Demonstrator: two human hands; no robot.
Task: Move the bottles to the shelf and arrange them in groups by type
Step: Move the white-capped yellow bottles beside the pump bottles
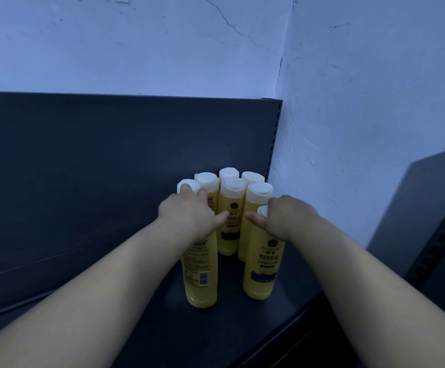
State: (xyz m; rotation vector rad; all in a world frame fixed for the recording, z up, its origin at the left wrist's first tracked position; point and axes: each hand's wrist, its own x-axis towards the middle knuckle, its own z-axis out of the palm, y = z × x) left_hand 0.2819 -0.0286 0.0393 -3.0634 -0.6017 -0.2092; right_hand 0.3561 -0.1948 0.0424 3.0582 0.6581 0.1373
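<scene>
Both forearms reach toward 12 o'clock, left hand and right hand each curled around a front bottle's neck on the shelf.

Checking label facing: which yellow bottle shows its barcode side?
The front-left bottle under the left hand; the others with visible labels show the flower-logo front.

Seven yellow bottles with white caps stand on the dark shelf, all one kind, bunched toward its right back corner. Five sit in the back cluster; two stand nearer the front edge. Two bare hands are here, the left hand and right hand, one on each front bottle.
</scene>
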